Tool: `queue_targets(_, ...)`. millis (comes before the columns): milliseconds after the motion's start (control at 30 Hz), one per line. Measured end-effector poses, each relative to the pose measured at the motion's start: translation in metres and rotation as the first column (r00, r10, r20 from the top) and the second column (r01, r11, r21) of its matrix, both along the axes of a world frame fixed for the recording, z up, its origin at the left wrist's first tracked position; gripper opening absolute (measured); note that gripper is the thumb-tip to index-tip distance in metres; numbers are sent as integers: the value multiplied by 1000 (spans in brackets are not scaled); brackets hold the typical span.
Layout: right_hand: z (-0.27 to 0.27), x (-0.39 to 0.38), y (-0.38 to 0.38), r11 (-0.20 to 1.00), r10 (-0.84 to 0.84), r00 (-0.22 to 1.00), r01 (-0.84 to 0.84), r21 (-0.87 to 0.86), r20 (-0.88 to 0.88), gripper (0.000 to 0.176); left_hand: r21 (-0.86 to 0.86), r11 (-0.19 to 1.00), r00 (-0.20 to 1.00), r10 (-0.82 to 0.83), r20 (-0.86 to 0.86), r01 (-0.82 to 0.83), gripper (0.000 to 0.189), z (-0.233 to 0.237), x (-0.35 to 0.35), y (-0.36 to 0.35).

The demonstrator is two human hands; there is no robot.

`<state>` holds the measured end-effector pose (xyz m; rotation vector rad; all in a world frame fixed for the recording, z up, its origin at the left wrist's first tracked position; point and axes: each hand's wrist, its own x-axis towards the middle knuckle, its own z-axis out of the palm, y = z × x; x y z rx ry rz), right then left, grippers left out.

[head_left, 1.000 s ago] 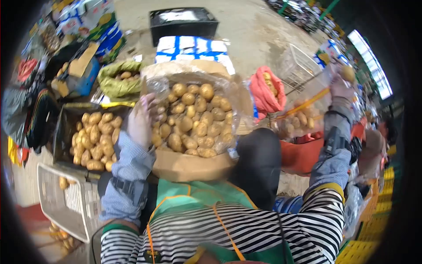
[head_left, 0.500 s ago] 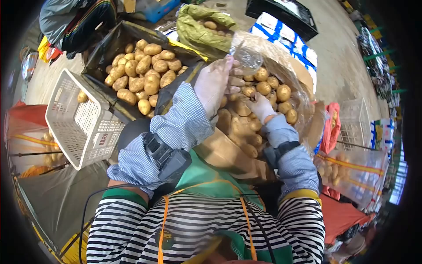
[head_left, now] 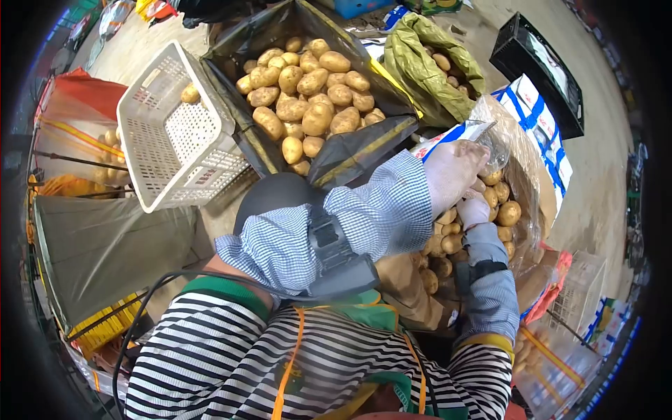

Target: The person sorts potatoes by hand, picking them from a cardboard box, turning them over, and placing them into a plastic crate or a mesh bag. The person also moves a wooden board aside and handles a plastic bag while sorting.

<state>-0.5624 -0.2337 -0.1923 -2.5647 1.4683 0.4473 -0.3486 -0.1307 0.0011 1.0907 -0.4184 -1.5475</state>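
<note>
Left hand (head_left: 451,175): pale glove, checked blue-white sleeve with a black strap at the forearm; fingers curled shut on the crinkled rim of a clear plastic bag (head_left: 492,143), thin glossy film bunched just above the grip. Right hand (head_left: 474,210): pale glove, same checked sleeve, directly beneath the left-hand grip and touching it; fingertips sunk among potatoes (head_left: 505,211), round to oval, tan-skinned and dusty; closed on one or merely resting, cannot tell. Potatoes lying in an open brown paper sack (head_left: 402,283), stiff and creased, mouth folded outward, below and around both hands. To the left of the grip: black box (head_left: 364,143) lined with dark glossy sheeting, heaped with larger potatoes (head_left: 308,98). Further left: white plastic basket (head_left: 175,133), rectangular with lattice walls, tipped on its side, a single potato (head_left: 190,93) inside. Above the grip: olive-green woven bag (head_left: 427,66), slack and wrinkled, a few potatoes at its mouth. Beyond the grip to the upper right: blue-and-white printed carton (head_left: 537,119), then a rigid black crate (head_left: 539,66), on a concrete floor (head_left: 595,175).
</note>
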Motion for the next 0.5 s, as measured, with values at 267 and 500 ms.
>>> queue_targets(267, 194, -8, 77, 550, -786, 308, -47, 834, 536, 62, -116, 982, 970, -123, 210, 149, 27, 2, 0, 16)
queue_targets(500, 212, -43, 163, 575, -814, -80, -248, 780, 575, 61, -295, 841, 890, -409, 203, 454, 38, -9, -16, 33)
